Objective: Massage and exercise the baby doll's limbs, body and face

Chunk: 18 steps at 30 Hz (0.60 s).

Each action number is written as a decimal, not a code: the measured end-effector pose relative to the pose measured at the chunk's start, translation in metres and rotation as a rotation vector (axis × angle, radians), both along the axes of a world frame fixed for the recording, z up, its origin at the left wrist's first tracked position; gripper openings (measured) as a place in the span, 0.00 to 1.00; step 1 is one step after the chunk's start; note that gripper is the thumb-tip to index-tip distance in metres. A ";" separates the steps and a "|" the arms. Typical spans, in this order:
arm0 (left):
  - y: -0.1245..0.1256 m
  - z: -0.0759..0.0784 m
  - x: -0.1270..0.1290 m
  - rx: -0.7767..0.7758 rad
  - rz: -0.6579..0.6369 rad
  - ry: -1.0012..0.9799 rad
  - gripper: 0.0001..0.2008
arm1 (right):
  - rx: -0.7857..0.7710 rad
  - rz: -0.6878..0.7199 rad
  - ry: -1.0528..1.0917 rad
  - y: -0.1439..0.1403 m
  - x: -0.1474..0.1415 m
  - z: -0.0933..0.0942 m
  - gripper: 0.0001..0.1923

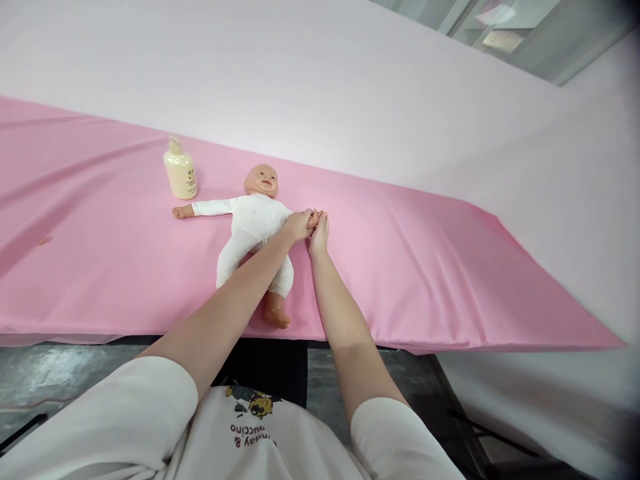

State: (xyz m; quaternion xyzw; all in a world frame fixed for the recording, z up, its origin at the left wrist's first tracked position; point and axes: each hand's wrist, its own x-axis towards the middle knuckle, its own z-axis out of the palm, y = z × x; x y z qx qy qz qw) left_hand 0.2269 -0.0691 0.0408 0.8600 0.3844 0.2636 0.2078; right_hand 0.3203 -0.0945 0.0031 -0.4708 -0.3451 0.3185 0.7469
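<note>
White short sleeves and the printed front of a pale shirt fill the near edge of the view, and from them two bare forearms reach away across the near edge of a table covered with a pink sheet (450, 267); below that edge a dark grey floor and black frame parts show. On the sheet a baby doll (255, 227) in a white suit lies on its back, head toward the far side, feet toward the person; its bare foot rests close to the near edge of the sheet, partly behind the left forearm. One doll arm stretches out to the left in the scene, its small hand lying flat on the sheet; the other stretches to the right, and both of the person's hands meet at its end. The left hand (299, 225) crosses over the doll's legs and is closed around the doll's wrist and hand; the right hand (320, 233) lies just beside it, fingers together and pressed against the same small hand, though whether it truly clasps it cannot be told. A cream pump bottle (181, 172) stands upright on the far left of the doll, just beyond the outstretched arm; behind the table a pale pink wall rises.
</note>
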 end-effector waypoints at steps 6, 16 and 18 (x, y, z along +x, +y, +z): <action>-0.013 -0.003 0.003 0.013 0.112 0.110 0.19 | -0.071 -0.037 -0.055 0.006 0.007 -0.008 0.25; -0.008 0.015 -0.011 -0.116 0.008 0.162 0.22 | -0.098 -0.209 -0.252 0.010 0.019 -0.017 0.27; 0.002 0.026 -0.030 -0.123 -0.010 0.075 0.20 | -0.094 -0.244 -0.240 0.011 0.024 -0.019 0.28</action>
